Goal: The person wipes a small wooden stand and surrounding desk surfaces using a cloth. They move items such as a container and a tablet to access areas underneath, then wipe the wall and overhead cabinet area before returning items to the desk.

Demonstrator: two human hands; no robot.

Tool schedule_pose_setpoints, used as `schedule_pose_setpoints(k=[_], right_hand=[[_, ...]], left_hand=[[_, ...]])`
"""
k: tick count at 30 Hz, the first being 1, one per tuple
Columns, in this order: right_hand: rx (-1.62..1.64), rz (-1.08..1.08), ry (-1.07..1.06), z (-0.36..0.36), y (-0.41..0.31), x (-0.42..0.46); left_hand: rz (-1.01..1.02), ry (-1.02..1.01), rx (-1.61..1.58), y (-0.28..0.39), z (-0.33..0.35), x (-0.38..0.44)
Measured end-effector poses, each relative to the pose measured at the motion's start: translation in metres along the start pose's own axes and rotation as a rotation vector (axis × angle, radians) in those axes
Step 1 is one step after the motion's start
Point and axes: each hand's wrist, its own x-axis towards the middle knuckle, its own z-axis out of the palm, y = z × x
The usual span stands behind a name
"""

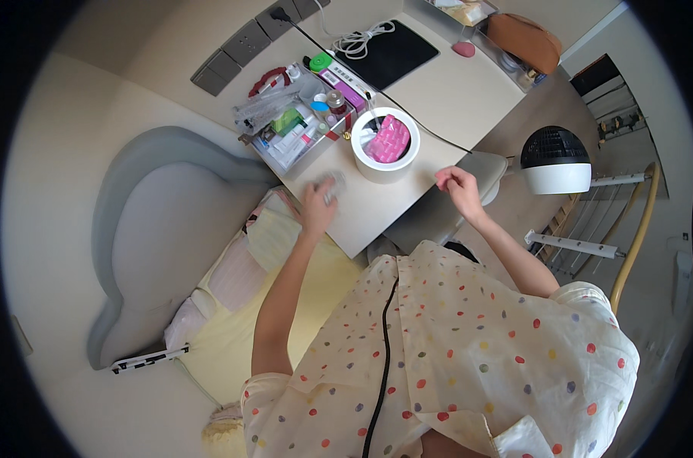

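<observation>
My left hand [319,209] is at the desk's near left edge, blurred, its fingers on a small clear, whitish item [334,184] whose kind I cannot tell. My right hand [460,186] hangs by the desk's right edge, fingers curled, with something small and pink [441,180] at the fingertips; whether it is an object is unclear. Between and beyond the hands stands a round white container [383,171] holding a pink printed packet [390,141]. Left of it, a clear plastic box [309,153] is filled with tubes, small bottles and packets.
A black cable [401,106] crosses the white desk [362,213]. Behind lie a black flat pad [412,54] and a coiled white cable [361,41]. A brown pouch [524,43] and pink sponge [464,49] are at the back right. A grey chair [438,220] stands beside the desk.
</observation>
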Motion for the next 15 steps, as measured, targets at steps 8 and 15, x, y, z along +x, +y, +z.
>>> schedule_pose_setpoints(k=[8,15], right_hand=[[-0.232,-0.068,-0.137,0.026,-0.024,0.021],[-0.288,-0.173,-0.224,0.025,-0.011,0.046]], left_hand=[[-0.048,0.123,0.35,0.05,0.056,0.001],[0.158,0.014,0.26,0.07,0.07,-0.062]])
